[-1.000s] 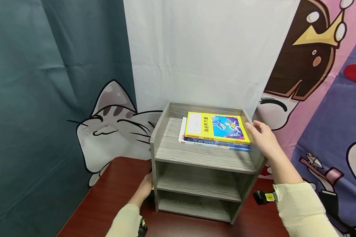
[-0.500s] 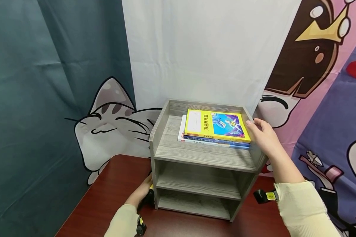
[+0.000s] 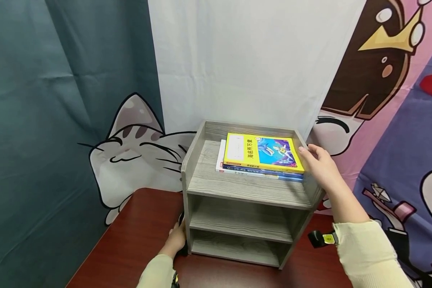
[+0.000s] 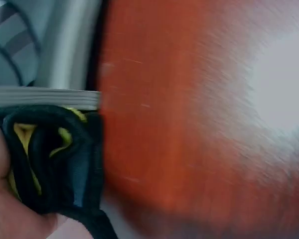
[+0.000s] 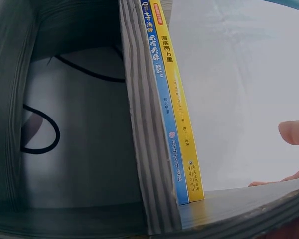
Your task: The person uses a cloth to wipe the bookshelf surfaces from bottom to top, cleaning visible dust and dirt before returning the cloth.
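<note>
A grey wood-grain desk shelf [image 3: 246, 200] stands on the table, with a short stack of books under a yellow book [image 3: 263, 152] on its top tier. Low at the shelf's left side, my left hand [image 3: 175, 240] grips a folded dark cloth [image 4: 84, 164] with yellow showing in its folds. This bundle lies against the edge of the shelf's side panel [image 4: 50, 97]; the fingers are mostly hidden. My right hand [image 3: 320, 166] holds the upper edge of the right side panel, thumb beside the books. The right wrist view shows the yellow book's spine [image 5: 182, 114] beside a blue spine [image 5: 162, 99].
The reddish-brown table [image 3: 129, 240] ends in an edge at the left. Printed curtains [image 3: 259, 60] hang close behind the shelf. A dark cable [image 5: 52, 129] shows through the shelf opening in the right wrist view.
My left hand has shifted slightly along the shelf's left side and then back toward me with the cloth. The right hand, shelf and books stay put; the head view has tilted slightly.
</note>
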`<state>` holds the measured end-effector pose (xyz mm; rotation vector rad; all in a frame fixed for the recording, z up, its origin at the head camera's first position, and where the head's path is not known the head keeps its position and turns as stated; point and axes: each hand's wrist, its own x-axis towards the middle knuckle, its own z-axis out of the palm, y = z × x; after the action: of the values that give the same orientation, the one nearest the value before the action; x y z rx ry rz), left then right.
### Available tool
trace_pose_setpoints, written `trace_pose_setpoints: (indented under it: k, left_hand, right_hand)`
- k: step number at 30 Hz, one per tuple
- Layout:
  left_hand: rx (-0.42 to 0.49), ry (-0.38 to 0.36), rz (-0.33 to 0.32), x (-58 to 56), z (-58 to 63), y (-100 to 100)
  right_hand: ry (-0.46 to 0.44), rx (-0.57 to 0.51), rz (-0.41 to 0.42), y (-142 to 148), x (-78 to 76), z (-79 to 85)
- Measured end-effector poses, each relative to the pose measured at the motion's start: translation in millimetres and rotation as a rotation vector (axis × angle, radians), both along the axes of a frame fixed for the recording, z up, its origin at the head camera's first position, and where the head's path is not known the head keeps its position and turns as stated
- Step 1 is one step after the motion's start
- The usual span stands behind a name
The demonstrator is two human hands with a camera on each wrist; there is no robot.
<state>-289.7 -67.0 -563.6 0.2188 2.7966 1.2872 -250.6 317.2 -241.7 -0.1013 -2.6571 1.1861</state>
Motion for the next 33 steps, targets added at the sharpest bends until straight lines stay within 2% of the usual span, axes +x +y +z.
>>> trace_pose_setpoints:
  k: [2, 4, 6, 8, 9, 12, 15, 17, 19, 21, 26, 28, 30, 33]
  left_hand:
    - [-0.023, 0.013, 0.019, 1.8, -0.4, 2]
    - [0.010, 0.064, 0.000, 0.7, -4.2, 1]
    - [0.091, 0.073, -0.019, -1.1, -8.1, -1]
    - [0.190, 0.048, -0.031, -1.6, -10.2, -4]
    - [0.233, 0.012, -0.025, 0.0, -10.0, -6]
    - [0.341, -0.108, 0.033, 3.7, 2.9, -12]
    - [0.395, -0.120, 0.040, -1.1, 23.7, -14]
    - [0.419, -0.102, 0.029, -5.1, 32.1, -13]
    - [0.410, -0.078, 0.011, -8.2, 32.3, -10]
    - [0.356, -0.038, -0.008, -9.5, 23.8, -6]
    - [0.071, 0.141, -0.019, -3.9, -11.0, -4]
    - [-0.007, 0.194, -0.009, -1.6, -20.6, -4]
    - [0.011, 0.206, -0.008, -1.3, -24.4, -3]
    - [0.143, 0.127, -0.011, -1.6, -18.1, -7]
  right_hand:
    - [0.001, 0.001, -0.002, 1, 0.8, 0.2]
    - [-0.001, -0.002, -0.002, 1, 1.0, 0.0]
    - [0.003, -0.004, -0.001, 1, 0.9, -0.2]
    - [0.007, -0.005, 0.001, 1, 1.2, -0.2]
    - [0.003, -0.009, 0.005, 0, 0.8, -1.3]
    - [-0.004, -0.006, 0.012, -1, -0.2, -3.4]
    - [-0.007, -0.002, 0.009, 0, -0.4, -2.9]
    - [-0.001, 0.001, 0.005, 1, -0.6, -1.9]
    - [0.004, -0.001, 0.002, 3, -0.3, -0.3]
    - [0.004, -0.002, 0.001, 4, 0.6, 1.2]
    - [0.000, -0.008, -0.001, 3, 1.2, 0.2]
    - [0.005, -0.010, -0.002, 3, 1.5, -0.8]
    - [0.008, -0.008, -0.007, 3, 2.5, -1.4]
    - [0.012, -0.004, -0.003, 1, 1.8, -1.6]
